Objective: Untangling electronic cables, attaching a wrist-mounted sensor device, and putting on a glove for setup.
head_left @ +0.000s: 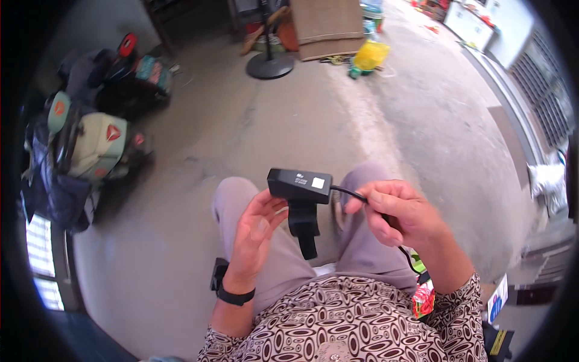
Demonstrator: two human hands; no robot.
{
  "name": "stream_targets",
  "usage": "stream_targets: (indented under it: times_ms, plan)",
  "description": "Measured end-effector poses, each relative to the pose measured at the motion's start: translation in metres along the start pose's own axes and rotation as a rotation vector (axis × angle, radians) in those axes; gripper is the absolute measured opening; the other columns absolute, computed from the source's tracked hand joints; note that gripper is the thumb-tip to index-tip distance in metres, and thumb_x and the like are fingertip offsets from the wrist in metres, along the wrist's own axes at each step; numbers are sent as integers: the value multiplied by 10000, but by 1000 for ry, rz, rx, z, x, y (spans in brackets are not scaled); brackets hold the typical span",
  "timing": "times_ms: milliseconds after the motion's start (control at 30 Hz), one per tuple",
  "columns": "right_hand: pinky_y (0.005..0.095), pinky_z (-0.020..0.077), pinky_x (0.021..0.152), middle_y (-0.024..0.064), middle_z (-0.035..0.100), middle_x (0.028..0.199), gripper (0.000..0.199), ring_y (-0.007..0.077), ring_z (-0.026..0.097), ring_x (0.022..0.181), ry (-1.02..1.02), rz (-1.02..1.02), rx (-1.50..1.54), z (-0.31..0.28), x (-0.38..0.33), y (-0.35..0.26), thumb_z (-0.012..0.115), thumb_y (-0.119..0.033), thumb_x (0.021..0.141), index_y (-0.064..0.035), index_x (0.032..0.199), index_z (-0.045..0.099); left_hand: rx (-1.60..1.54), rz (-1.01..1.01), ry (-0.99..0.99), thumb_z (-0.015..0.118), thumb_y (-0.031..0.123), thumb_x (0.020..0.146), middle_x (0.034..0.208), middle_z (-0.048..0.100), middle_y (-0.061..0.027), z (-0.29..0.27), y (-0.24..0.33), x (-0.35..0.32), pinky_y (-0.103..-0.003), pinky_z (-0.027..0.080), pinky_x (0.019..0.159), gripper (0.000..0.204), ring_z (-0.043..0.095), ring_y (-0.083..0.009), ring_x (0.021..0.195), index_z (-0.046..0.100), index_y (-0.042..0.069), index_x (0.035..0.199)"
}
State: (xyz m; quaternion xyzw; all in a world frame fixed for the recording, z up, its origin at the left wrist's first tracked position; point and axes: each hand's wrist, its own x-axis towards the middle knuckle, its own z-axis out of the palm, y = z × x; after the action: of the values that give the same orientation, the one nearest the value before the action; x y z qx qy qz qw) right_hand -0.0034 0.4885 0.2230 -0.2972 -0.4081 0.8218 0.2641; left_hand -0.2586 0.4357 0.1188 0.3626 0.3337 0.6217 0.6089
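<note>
Above my knees, a black box-shaped device (283, 182) with a small white square on its face is held up. A curved black strap (304, 226) hangs from its underside. My left hand (256, 226) grips the device's left end from below, its fingers partly behind the box. From the right end runs a black cable (344, 190), pinched between the thumb and fingers of my right hand (401, 211). Past that hand, the cable drops toward my right side. Around my left wrist sits a black band (235, 295) with a dark module on it.
Two scooters (99, 145) are parked at the left. Farther off stand a round black pole base (269, 65), a cardboard sheet (329, 27) and a yellow bag (371, 55). Close on my right lie a red and green packet (424, 300) and other items.
</note>
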Motion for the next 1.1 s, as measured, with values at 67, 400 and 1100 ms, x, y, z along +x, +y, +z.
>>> stream_targets:
  times_ms: [67, 400, 1100]
  plan:
    - [194, 349, 459, -17, 529, 579, 324, 48, 452, 459, -64, 64, -24, -1, 22, 13, 484, -263, 1020, 18, 1112, 618, -131, 13, -7, 696, 290, 867, 1258, 563, -131, -2, 3, -5, -368, 440, 987, 601, 546, -198, 1177, 450, -1, 1333]
    - [271, 449, 547, 64, 601, 669, 239, 172, 574, 556, 124, -194, -772, -5, 58, 46, 539, -230, 985, -21, 1044, 638, -4, -137, 192, 635, 250, 917, 1162, 576, -71, 3, -10, -28, -327, 537, 824, 548, 613, -156, 988, 409, 18, 1360]
    - [356, 533, 689, 144, 666, 825, 302, 240, 665, 735, 22, -107, -624, -9, 148, 173, 568, -278, 917, -13, 1047, 634, 24, -329, -13, 627, 28, 893, 1095, 651, -102, 46, -11, -45, -282, 519, 851, 627, 636, -138, 948, 323, -35, 1438]
